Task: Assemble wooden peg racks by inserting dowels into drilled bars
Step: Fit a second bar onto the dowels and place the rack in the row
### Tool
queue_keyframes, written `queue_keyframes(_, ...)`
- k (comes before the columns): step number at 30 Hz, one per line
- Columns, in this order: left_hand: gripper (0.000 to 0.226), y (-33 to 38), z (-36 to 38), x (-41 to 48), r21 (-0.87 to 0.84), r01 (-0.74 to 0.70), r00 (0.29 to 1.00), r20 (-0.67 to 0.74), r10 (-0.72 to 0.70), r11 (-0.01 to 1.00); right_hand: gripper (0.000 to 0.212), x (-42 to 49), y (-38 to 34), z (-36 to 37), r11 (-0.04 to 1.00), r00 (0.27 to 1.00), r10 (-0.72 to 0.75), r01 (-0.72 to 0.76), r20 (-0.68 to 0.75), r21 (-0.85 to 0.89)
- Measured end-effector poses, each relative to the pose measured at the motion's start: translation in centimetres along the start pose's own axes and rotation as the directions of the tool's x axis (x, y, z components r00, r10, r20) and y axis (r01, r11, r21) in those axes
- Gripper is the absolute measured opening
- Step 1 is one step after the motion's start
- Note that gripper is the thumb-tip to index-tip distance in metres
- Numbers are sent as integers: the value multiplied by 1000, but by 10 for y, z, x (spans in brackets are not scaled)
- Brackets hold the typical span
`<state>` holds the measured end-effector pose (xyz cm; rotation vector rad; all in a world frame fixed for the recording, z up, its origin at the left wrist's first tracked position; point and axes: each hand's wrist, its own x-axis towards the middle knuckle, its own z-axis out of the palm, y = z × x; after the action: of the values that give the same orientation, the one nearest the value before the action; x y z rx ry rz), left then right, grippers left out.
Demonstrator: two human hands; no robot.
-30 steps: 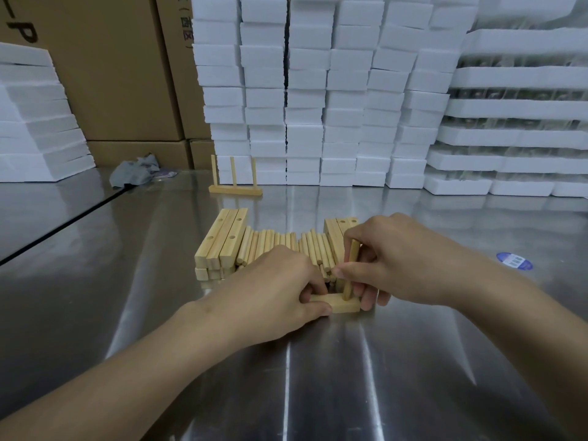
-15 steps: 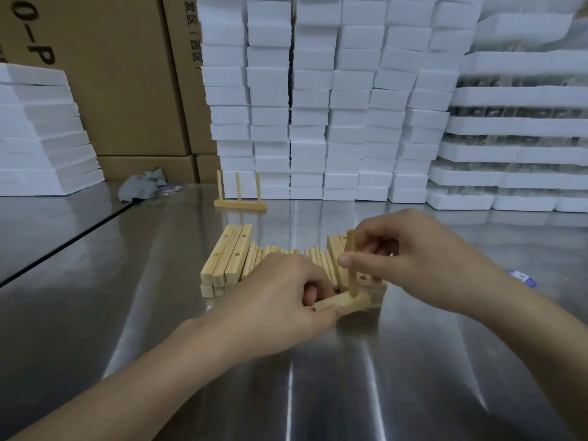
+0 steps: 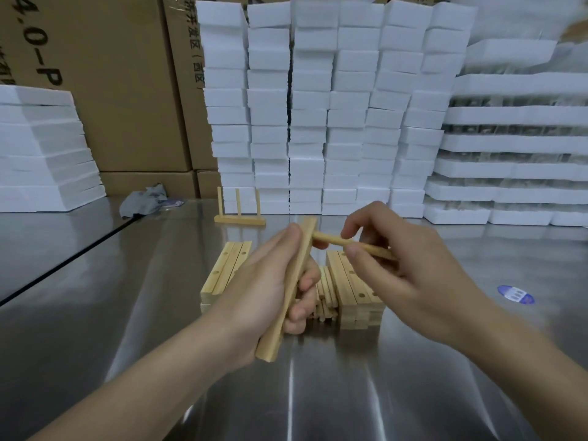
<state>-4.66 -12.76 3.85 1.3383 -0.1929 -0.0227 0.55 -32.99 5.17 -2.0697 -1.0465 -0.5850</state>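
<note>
One rack (image 3: 239,214) stands finished beyond the unused pile (image 3: 353,291); left hand (image 3: 264,294) grips a bar (image 3: 274,338), right hand (image 3: 413,275) pinches its first dowel (image 3: 337,240).

The drilled wooden bar (image 3: 291,281) and round wooden dowel (image 3: 331,239) are pale yellow, the stacked foam blocks (image 3: 350,122) white, the cardboard boxes (image 3: 111,90) brown with black letters, the shiny steel table (image 3: 127,313) silver-grey.

Qty logged: 2 hands, left hand (image 3: 267,288) and right hand (image 3: 410,275). Each held 1 pc: 1 bar (image 3: 276,329), 1 dowel (image 3: 332,240). Finished rack (image 3: 240,220): 1, w/ 3 pegs. Bar stacks (image 3: 227,268): 2. Loose dowels (image 3: 326,291) btwn them: qty was unreadable. Foam-block columns (image 3: 310,122): 6. Cloth (image 3: 143,198): 1. Sticker (image 3: 515,294): 1.
</note>
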Motion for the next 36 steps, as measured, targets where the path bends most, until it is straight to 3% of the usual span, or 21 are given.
queue_keyframes(4,61,-5,8,-5,187,-67,998,11,66,980,32,0,-2,7,978,999,-32,32,2,-204)
queue_keyframes(11,48,-11,9,-7,479,-252,958,-2,288,841,39,-1,-14,7,993,998,-55,53,-21,-110)
queue_keyframes(14,46,-14,6,-5,561,-260,949,-3,316,786,44,1,-15,9,991,994,98,-101,38,87)
queue_keyframes(17,48,-20,2,-2,621,-246,948,-4,317,744,45,2,-12,10,802,899,372,-436,231,409)
queue_keyframes(19,50,-24,2,0,607,-238,949,-21,315,758,43,2,-12,14,799,889,389,-456,240,392)
queue_keyframes(23,47,-24,3,6,431,-199,961,-90,261,880,38,0,-9,15,981,981,193,-193,37,14)
queue_keyframes(25,48,-20,2,7,290,-149,978,-100,185,945,38,-2,-6,12,944,996,56,-74,-64,-320)
queue_keyframes(27,46,-16,1,5,165,-81,993,-68,94,983,37,-3,-7,14,886,994,-47,-4,-99,-464)
queue_keyframes(31,46,-11,2,1,85,-32,999,24,30,996,47,0,-4,17,946,998,-14,-8,-67,-325)
queue_keyframes(34,47,-10,4,-1,49,-43,997,60,40,998,37,0,-8,16,994,995,8,-19,-98,-112)
queue_keyframes(36,48,-11,6,-3,112,-86,996,42,82,990,36,-1,-13,17,1000,994,26,-28,-109,-13)
